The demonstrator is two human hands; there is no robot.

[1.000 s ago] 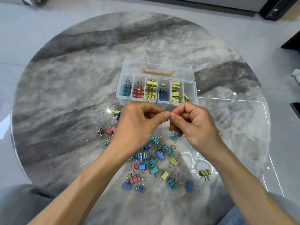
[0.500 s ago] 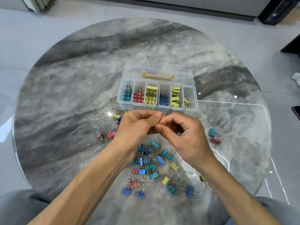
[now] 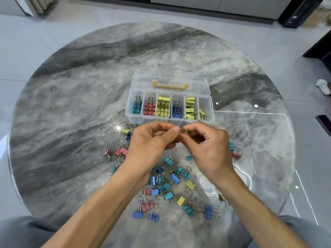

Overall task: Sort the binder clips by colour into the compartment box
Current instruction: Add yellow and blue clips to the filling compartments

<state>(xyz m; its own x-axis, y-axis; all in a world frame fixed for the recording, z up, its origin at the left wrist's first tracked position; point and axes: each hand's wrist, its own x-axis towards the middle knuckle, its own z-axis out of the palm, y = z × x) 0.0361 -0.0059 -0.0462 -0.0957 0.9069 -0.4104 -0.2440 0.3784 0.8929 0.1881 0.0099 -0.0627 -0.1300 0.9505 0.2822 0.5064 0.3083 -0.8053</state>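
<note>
Yellow clip (image 3: 183, 131) up between both hands, just in front of the compartment box (image 3: 206, 104), near its front wall, above the tabletop. Only a sliver of it shows betw. the fingertips. Left hand (image 3: 152, 140) has thumb and curled fingers pinching it from the left, thumb tip right against the clip. Right hand (image 3: 207, 145) comes in from the right, fingers curled, pinching the same clip on the other side. Both hands gripping, tips nearly meeting over it.

Box next: clear plastic, lid (image 3: 170, 81) flipped open toward the far side w/ a tan handle (image 3: 170, 85) on it. Six compartments in a row. From left: teal clips (image 3: 137, 106), red clips (image 3: 149, 108), yellow clips (image 3: 163, 106), blue clips (image 3: 176, 109), more yellow ones (image 3: 190, 108), and the far-right compartment has a few yellowish clips low in its near corner, hard to make out.

Below the hands, loose clips (image 3: 172, 185) scattered on the table, mixed teal, blue, red, yellow, lying close together, some overlapping. Left of the left hand: a yellow one and a dark blue one touching, then a red pair (image 3: 121, 151) and a small red one further left. Right of the right hand: a teal clip (image 3: 232, 145) and a red clip (image 3: 236, 155) just beside each other.

All on a round grey marble table (image 3: 71, 104), glossy, w/ light reflections. Pale tiled floor (image 3: 35, 42) around it. Person's grey trouser knees at the bottom edge.
</note>
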